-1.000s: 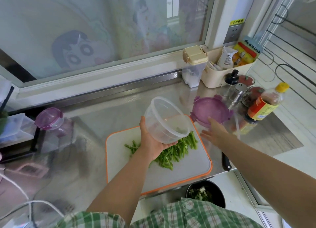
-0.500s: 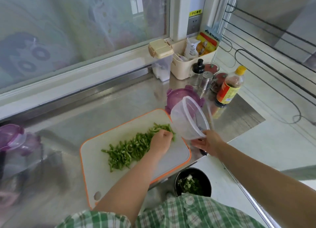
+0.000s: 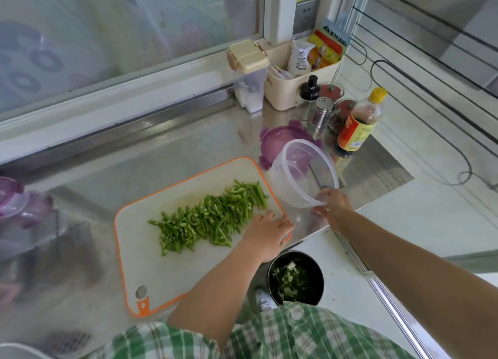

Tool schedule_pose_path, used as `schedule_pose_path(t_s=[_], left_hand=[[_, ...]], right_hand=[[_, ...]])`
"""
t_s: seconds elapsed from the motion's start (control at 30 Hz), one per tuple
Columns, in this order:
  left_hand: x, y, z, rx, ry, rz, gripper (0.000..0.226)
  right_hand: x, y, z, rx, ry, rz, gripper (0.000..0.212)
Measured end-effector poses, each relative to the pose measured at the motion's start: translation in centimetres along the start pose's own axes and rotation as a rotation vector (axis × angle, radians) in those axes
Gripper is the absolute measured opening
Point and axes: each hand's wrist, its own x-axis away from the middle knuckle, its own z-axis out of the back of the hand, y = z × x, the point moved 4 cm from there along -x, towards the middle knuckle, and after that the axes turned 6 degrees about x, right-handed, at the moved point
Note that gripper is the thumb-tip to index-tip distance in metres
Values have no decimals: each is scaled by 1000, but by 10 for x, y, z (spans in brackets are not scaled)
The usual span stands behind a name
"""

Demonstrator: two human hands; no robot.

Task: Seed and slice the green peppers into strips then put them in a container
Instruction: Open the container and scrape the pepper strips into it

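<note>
The pepper strips [image 3: 210,218] lie heaped mid-way across the orange-rimmed cutting board [image 3: 140,251]. Your left hand [image 3: 269,233] lies over the board's near right edge; I cannot tell whether it grips. Just right, your right hand [image 3: 334,208] pinches the near rim of the clear container [image 3: 301,175], which is tilted toward the board.

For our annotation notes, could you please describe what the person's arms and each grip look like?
The left arm and right arm are bare, with no watch or bracelet. The left grip and right grip wear no gloves or visible rings. The shirt is green-and-white check with a pale button; only its short left sleeve shows.
</note>
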Motion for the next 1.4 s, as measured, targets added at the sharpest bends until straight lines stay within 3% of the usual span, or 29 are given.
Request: schedule_pose_path(t_s=[0.13, 0.2, 0.37, 0.43, 0.57, 0.7, 0.83, 0.9, 1.03, 1.17, 1.27, 1.4], left_hand=[[0, 3, 1, -196, 141, -19, 43], [-1, 5, -1, -219, 111, -11, 44], [1, 6, -2, -186, 100, 35, 50], [4, 6, -7, -152, 80, 46, 52], [26, -10, -12, 80, 123, 95, 45], [68, -41, -17, 229, 361, 293, 31], [98, -60, -23, 295, 537, 477, 20], [108, -64, -27, 338, 560, 498, 18], [129, -70, -36, 447, 623, 616, 18], [161, -86, -47, 504, 662, 915, 24], [191, -101, -55, 512, 682, 1192, 34], [226, -123, -78, 724, 636, 1476, 47]], right_hand=[[-5, -5, 4, 121, 3, 54, 18], [-5, -3, 1, 156, -18, 65, 16], [-12, 5, -3, 212, -28, 104, 12], [-13, 7, -2, 179, 40, 105, 28], [4, 0, 1, 331, 196, 211, 39], [14, -1, 1, 392, 321, 274, 37], [18, 9, -2, 356, 321, 222, 50], [27, 15, 1, 306, 370, 186, 54], [58, 34, 9, 168, 531, 192, 43], [69, 75, -13, 234, 276, 139, 29], [74, 91, -37, 385, 174, 265, 12], [79, 90, -66, 765, 86, 395, 53]])
